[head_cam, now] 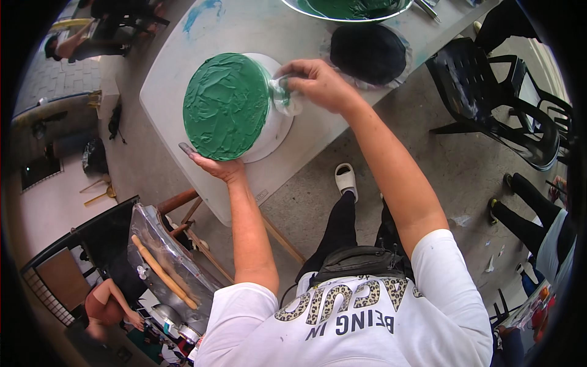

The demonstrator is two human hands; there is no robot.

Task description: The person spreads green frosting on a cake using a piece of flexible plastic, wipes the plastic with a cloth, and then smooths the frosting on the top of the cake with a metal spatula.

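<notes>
A round form covered in thick green icing-like paste (227, 108) is tilted towards me above a white round stand (279, 133) on the table. Its lower edge rests on my left hand (218, 166), whose fingertips are stained dark. My right hand (316, 82) pinches a crumpled whitish cloth or tissue (286, 98), smeared with green, against the form's right side. What lies under the paste is hidden. A metal bowl (348, 19) with more green paste stands at the table's far edge of view.
A black round pad on crumpled plastic (369, 54) lies right of the stand on the white table (179, 82). A metal-handled tool (427, 10) lies beside the bowl. Black plastic chairs (472, 87) stand at right. A wooden rolling pin (165, 273) lies on a plastic-covered table at lower left.
</notes>
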